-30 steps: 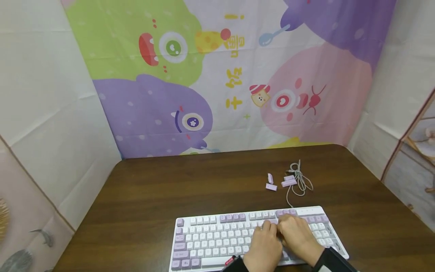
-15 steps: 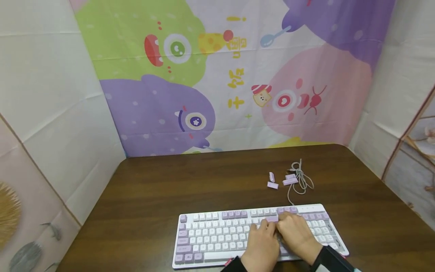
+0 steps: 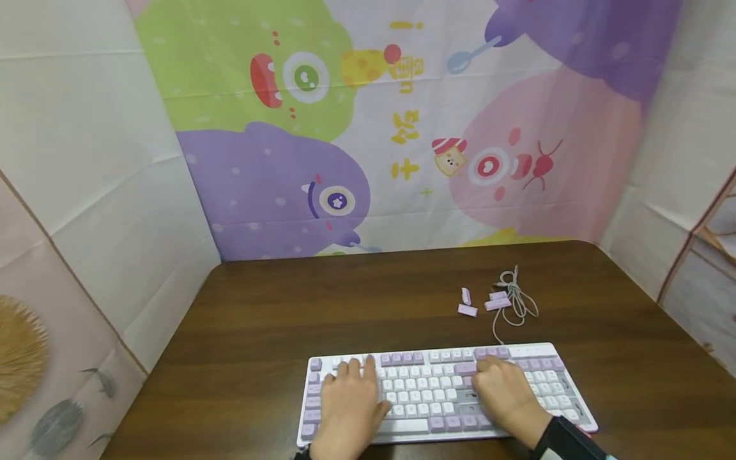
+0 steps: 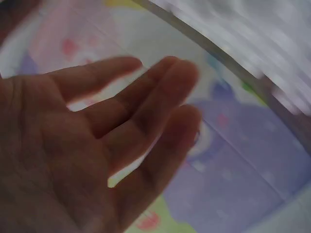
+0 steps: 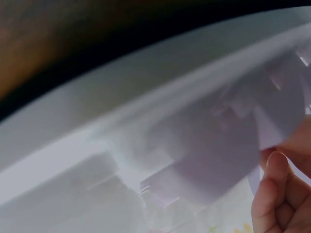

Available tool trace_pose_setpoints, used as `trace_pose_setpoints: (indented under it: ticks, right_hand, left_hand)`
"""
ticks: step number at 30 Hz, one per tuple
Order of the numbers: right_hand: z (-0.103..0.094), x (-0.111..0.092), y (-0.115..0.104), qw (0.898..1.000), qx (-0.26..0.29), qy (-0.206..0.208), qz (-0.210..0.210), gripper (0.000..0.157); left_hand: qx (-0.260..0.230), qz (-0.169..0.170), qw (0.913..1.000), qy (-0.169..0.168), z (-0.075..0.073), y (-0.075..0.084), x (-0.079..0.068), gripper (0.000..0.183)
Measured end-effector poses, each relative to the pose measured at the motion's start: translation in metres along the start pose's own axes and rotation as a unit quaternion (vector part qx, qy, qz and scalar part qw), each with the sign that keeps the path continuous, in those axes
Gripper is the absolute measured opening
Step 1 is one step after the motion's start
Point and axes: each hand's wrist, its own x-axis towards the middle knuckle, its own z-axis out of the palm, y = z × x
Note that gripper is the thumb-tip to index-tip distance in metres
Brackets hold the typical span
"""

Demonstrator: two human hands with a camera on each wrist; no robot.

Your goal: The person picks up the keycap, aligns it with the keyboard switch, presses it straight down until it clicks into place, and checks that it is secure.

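Observation:
A white and lavender keyboard (image 3: 402,427) lies near the desk's front edge. My left hand (image 3: 349,406) is over its left part, fingers spread toward the upper rows. In the left wrist view that hand (image 4: 121,131) shows a bare palm and loosely bent fingers. My right hand (image 3: 506,393) rests over the keyboard's right middle with fingers curled. In the right wrist view its fingertips (image 5: 274,165) come together close to the blurred keys; whether they pinch anything is hidden. Grey gaps without caps (image 3: 468,396) show just left of the right hand.
Behind the keyboard lie loose lavender keycaps (image 3: 467,310), two of them (image 3: 498,304) against a coiled pale cable (image 3: 517,300) that runs to the keyboard. Brown desk (image 3: 322,300) surrounds it, with a cartoon-printed cloth (image 3: 402,211) hanging at the back.
My left hand has left the right hand's side and moved left across the keyboard, its fingers spreading. The right hand stays over the same area. The whole view has shifted slightly.

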Motion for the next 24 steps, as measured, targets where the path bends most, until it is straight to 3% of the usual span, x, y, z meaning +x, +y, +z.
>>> trace_pose_setpoints:
  ticks: [4,7,15,19,24]
  right_hand:
    - [0.001,0.0,0.001,1.0,0.006,0.012,-0.007,0.015]
    - [0.002,0.0,0.0,0.999,0.002,0.027,-0.017,0.016]
    - [0.003,-0.001,-0.002,0.999,-0.015,0.032,-0.022,0.019]
    - [0.003,-0.002,-0.001,0.999,-0.017,0.028,-0.027,0.018]
    - [0.003,0.0,0.003,0.999,-0.006,0.018,-0.031,0.016]
  left_hand:
    - [-0.047,-0.099,0.9907,-0.081,0.001,-0.033,-0.005,0.116]
    - [-0.067,-0.145,0.9796,-0.122,0.004,-0.051,-0.009,0.129]
    - [-0.082,-0.157,0.967,-0.183,0.018,-0.063,-0.014,0.135]
    - [-0.078,-0.156,0.9649,-0.196,0.023,-0.067,-0.013,0.124]
    - [-0.083,-0.142,0.9689,-0.185,0.029,-0.072,-0.012,0.107]
